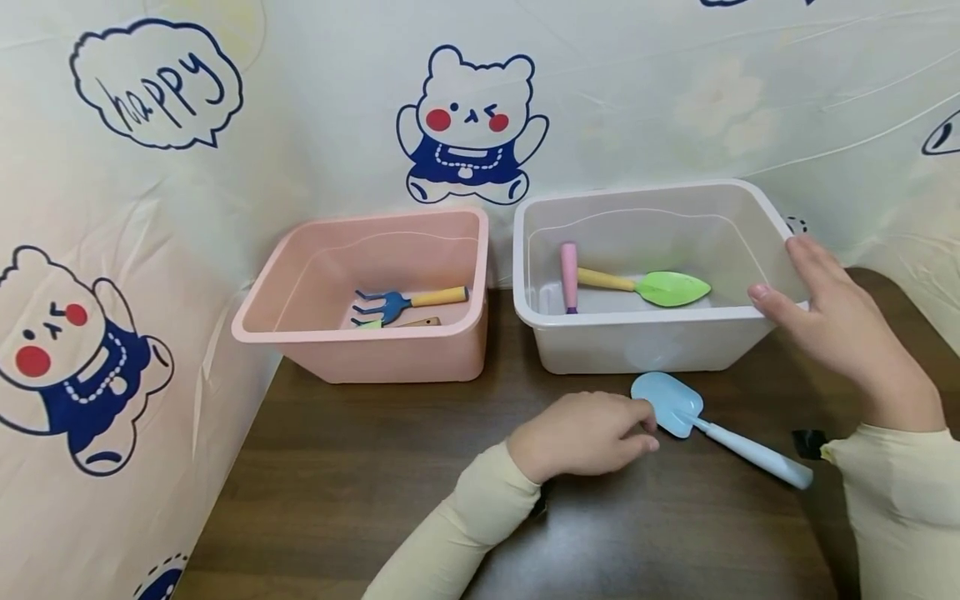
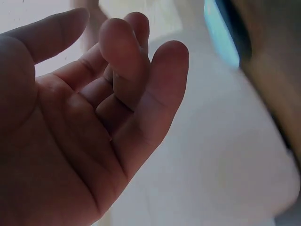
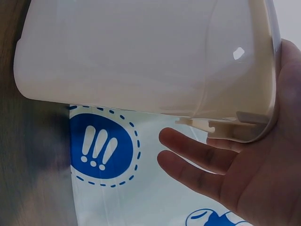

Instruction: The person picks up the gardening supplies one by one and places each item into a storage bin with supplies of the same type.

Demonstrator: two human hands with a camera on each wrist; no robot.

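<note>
My left hand hovers over the table beside the blade of a light blue toy shovel, its fingers loosely bent with nothing between them. In the left wrist view the palm and relaxed fingers show bare. At the right end of a white bin, my right hand rests on the rim, thumb over the front corner. The right wrist view shows straight fingers outside the bin wall. Inside this bin lie a trowel with a green blade and yellow handle, and a tool with a pink handle.
A pink bin stands left of the white one. It holds a blue hand rake with a yellow handle and another small tool with a wooden handle. A printed cloth hangs behind the dark wooden table.
</note>
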